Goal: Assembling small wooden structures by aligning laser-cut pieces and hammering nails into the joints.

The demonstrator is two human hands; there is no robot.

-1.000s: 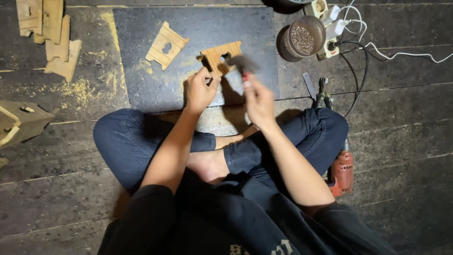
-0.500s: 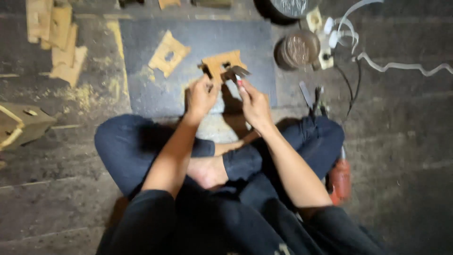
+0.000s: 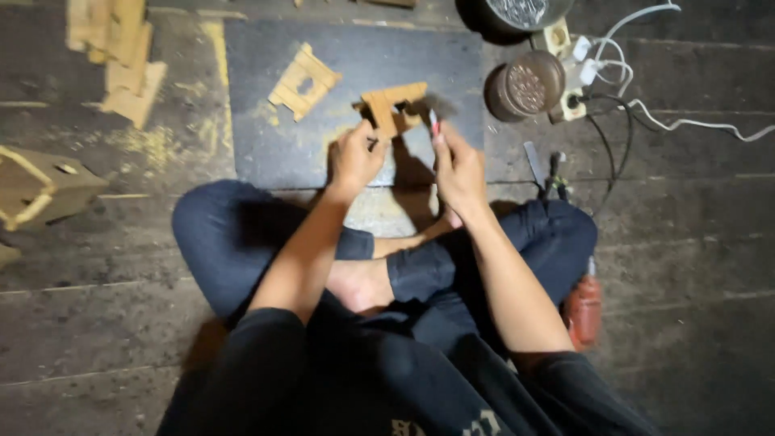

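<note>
Over the dark mat [image 3: 266, 145], my left hand [image 3: 355, 157] grips the small wooden assembly [image 3: 391, 105], lifted slightly since a moment ago; my right hand [image 3: 458, 165] has closed in, pinching a thin tool [image 3: 433, 123] beside it.

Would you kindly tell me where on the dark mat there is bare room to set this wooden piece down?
The dark rectangular mat is bare along its left side, below the flat slatted wooden piece, and along its top right edge. It is crowded at the centre, where the left hand holds the small wooden assembly and the right hand holds a slim tool.
</note>
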